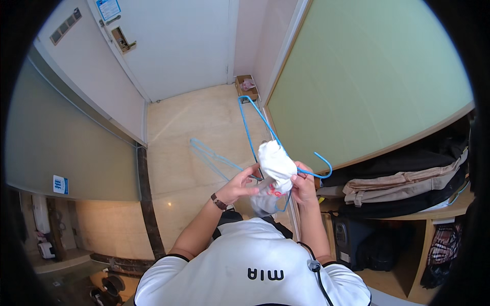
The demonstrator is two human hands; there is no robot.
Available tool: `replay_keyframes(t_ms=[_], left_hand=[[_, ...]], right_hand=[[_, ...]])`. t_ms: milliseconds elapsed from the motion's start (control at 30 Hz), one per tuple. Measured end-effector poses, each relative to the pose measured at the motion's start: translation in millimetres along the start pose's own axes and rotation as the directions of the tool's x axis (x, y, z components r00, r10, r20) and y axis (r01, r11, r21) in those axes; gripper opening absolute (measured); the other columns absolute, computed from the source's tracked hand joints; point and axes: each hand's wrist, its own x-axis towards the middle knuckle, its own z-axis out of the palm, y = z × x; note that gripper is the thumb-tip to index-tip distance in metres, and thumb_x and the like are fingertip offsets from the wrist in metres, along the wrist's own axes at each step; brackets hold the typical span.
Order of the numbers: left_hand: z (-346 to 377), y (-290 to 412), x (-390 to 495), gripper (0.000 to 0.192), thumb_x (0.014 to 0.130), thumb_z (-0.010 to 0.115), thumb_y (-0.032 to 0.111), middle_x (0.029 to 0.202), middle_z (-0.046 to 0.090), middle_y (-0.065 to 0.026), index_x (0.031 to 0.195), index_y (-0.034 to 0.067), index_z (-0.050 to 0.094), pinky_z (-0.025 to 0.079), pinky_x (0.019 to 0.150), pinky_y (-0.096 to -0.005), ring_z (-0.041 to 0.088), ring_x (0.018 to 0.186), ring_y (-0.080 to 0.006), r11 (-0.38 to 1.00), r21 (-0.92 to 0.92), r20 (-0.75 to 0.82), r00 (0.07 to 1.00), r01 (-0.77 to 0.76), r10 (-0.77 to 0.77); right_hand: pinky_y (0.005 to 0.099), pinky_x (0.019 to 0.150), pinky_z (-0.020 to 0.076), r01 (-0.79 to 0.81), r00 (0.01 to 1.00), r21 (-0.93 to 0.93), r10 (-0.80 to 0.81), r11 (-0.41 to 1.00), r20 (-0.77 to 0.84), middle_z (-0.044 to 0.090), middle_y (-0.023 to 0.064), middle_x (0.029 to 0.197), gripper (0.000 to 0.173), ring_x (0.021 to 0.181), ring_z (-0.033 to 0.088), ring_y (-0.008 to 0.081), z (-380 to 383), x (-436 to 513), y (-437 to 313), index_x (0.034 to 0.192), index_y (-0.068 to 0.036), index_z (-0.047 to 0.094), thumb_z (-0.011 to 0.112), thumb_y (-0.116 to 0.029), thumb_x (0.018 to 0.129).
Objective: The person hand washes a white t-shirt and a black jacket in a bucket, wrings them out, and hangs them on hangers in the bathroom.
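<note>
My right hand [304, 184] pinches a crumpled white cloth [276, 162] where it meets a blue wire hanger [270, 128]. That hanger's hook curves out to the right of the hand, and its long loop points away from me. Red markings show on the lower part of the cloth. Just left of the cloth is my left hand [238, 186], thumb and fingers apart, with a watch on the wrist. A second, blurred blue hanger [208, 153] reaches toward the left fingers. Whether they grip it is unclear.
Folded trousers [402, 181] lie on a wooden shelf [421, 212] at right, with dark bags below. A green sliding panel [367, 84] rises above them. Ahead stand a white door [180, 46] and a small cardboard box [245, 91]. A frosted glass door [88, 153] is at left.
</note>
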Motion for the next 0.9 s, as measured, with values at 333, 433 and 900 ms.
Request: replay_keyframes(t_ms=[333, 433, 900], left_hand=[[10.2, 16.8, -19.5, 0.024, 0.088, 0.044, -0.007, 0.090, 0.058, -0.0061, 0.099, -0.001, 0.064, 0.046, 0.062, -0.0229, 0.055, 0.070, -0.0120, 0.564, 0.814, -0.413, 0.542, -0.142, 0.732], [-23.7, 36.2, -42.0, 0.019, 0.088, 0.051, 0.000, 0.084, 0.059, -0.0031, 0.097, 0.000, 0.067, 0.043, 0.060, -0.0212, 0.053, 0.071, -0.0079, 0.759, 0.626, -0.574, 0.555, -0.178, 0.603], [5.5, 82.7, -59.4, 0.019, 0.088, 0.069, 0.015, 0.086, 0.060, 0.0027, 0.096, 0.000, 0.063, 0.045, 0.068, -0.0220, 0.053, 0.078, -0.0037, 0.955, 0.295, -0.444, 0.879, -0.041, 0.175]], right_hand=[[0.0170, 0.055, 0.0392, 0.220, 0.972, 0.051, -0.214, 0.974, -0.096, 0.056, -0.0015, 0.080, 0.036, 0.061, 0.048, 0.0036, 0.9, 11.6, -7.6, 0.105, 0.001, 0.056, 0.066, -0.014, 0.074], [0.0217, 0.066, 0.0442, 0.216, 0.975, 0.017, -0.214, 0.976, -0.066, 0.057, 0.0025, 0.090, 0.037, 0.073, 0.053, 0.0087, 10.0, 13.0, -3.0, 0.105, 0.001, 0.056, 0.066, -0.012, 0.072], [0.0192, 0.065, 0.0366, 0.089, 0.912, -0.334, 0.058, 0.938, 0.406, 0.053, 0.0028, 0.089, 0.022, 0.074, 0.047, 0.0077, 66.5, 49.2, 49.8, 0.087, -0.001, 0.061, 0.056, 0.006, 0.067]])
